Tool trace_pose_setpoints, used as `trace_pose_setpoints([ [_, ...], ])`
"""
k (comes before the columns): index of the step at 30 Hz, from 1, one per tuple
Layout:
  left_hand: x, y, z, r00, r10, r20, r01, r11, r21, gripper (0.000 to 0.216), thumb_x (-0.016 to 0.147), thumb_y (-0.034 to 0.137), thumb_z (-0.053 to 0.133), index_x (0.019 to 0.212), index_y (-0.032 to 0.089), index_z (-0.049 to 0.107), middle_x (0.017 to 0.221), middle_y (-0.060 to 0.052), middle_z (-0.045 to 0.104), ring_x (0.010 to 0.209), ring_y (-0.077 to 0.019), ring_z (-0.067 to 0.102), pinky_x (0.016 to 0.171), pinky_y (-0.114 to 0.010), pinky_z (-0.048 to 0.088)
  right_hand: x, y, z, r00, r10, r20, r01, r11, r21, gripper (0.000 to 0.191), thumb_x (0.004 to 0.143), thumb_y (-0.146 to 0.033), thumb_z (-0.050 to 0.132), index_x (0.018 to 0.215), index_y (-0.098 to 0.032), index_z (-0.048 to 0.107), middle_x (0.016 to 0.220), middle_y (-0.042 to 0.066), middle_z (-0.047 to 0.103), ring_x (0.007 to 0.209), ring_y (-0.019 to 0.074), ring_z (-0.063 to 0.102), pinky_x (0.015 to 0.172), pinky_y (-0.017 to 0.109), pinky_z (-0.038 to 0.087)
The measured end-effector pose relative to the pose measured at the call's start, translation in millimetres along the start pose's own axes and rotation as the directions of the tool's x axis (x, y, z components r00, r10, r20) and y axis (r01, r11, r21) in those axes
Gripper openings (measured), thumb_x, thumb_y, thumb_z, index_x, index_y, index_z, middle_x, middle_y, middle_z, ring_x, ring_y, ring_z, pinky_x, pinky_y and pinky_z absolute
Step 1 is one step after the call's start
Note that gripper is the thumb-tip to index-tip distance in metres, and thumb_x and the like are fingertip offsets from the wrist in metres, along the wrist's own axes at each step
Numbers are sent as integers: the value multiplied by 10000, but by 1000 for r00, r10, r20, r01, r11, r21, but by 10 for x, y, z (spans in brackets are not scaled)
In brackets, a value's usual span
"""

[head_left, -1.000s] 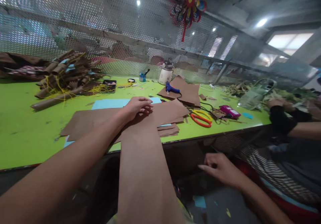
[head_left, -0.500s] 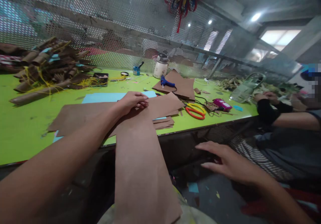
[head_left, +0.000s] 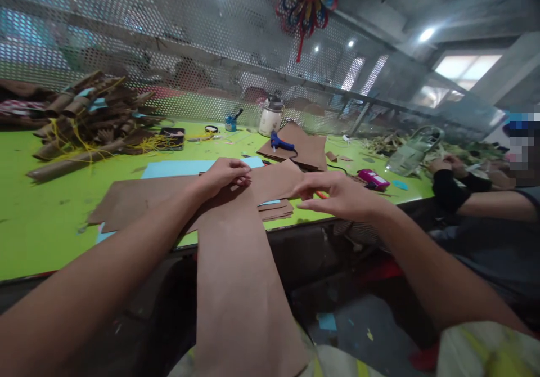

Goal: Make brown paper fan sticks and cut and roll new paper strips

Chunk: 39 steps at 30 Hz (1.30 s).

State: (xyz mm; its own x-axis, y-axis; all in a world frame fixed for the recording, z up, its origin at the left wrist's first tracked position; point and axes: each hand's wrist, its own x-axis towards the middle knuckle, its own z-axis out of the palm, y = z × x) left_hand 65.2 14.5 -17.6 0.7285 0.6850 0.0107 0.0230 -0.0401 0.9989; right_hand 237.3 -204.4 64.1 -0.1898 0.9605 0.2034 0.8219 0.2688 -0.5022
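A long strip of brown paper hangs from the table's edge toward my lap, its upper end among other brown sheets on the table. My left hand lies on that upper end, fingers curled together around its edge. At the right end of another brown sheet is my right hand, thumb and fingers apart and nothing between them. It hides most of the scissors, with a little of an orange handle showing. Light blue paper and a stack of brown pieces lie under and around the sheets.
A blue glue gun lies on brown sheets. Behind stands a white bottle. Brown rolls with yellow string are piled at left. A magenta box and a clear jug are right, near a co-worker's hands.
My right hand has risen from below the table edge and moved left over the scissors to the brown sheet's end. My left hand stays on the paper.
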Motion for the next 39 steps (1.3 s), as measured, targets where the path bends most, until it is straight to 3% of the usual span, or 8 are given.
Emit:
trace_pose_setpoints([
  [7,-19,-17,-13,997,23,78,-29,997,66,237,699,319,716,742,100,637,700,-81,645,585,-93,544,550,-214,429,96,155,388,991,81,105,-90,992,87,436,858,-506,500,681,-137,650,469,-56,388,443,66,314,444,206,255],
  [12,-21,-24,-30,995,40,89,-51,991,124,259,700,370,717,700,119,649,672,-65,634,571,-97,534,541,-223,421,139,299,671,990,-137,-29,140,957,255,452,897,-542,403,990,-177,654,857,50,615,778,156,558,723,287,449],
  [16,-51,4,-23,995,38,91,-49,992,115,251,705,359,716,694,116,652,662,-62,628,572,-98,536,547,-225,420,342,480,833,964,-144,-221,202,941,270,511,914,-575,306,1123,-216,603,1157,95,572,1073,217,529,933,382,416],
  [22,-65,30,-7,996,17,85,-28,992,125,215,726,316,697,715,106,654,665,-63,627,567,-92,533,557,-221,422,885,690,624,966,-93,-240,180,911,370,580,903,-616,293,1173,-196,591,1260,101,544,1178,238,479,995,412,388],
  [28,-18,-29,-38,995,13,100,-21,996,82,248,718,335,708,709,96,643,666,-70,617,575,-89,532,543,-214,420,1286,603,186,988,15,-154,97,714,693,687,798,-741,365,1074,-174,637,1088,119,635,1015,246,593,947,448,430],
  [33,-50,9,-20,982,61,180,-60,998,-8,303,678,261,738,930,110,663,923,-119,667,715,-132,610,622,-245,470,1178,489,308,995,-31,-96,94,633,769,734,792,-771,294,1142,-201,596,1174,108,607,1110,241,548,970,426,418],
  [36,-121,104,42,962,91,257,-46,983,-178,384,664,160,731,1036,132,641,1146,-140,612,818,-140,614,664,-248,479,1207,458,449,990,-48,-135,134,637,759,745,791,-778,274,1171,-212,576,1231,113,579,1176,245,501,995,430,395],
  [39,-152,160,91,952,76,297,29,943,-332,423,666,95,712,1077,126,614,1147,-146,609,829,-130,610,691,-240,470,1340,387,542,984,-14,-178,141,677,722,755,791,-785,252,1212,-238,556,1300,101,534,1230,259,450,988,445,393],
])
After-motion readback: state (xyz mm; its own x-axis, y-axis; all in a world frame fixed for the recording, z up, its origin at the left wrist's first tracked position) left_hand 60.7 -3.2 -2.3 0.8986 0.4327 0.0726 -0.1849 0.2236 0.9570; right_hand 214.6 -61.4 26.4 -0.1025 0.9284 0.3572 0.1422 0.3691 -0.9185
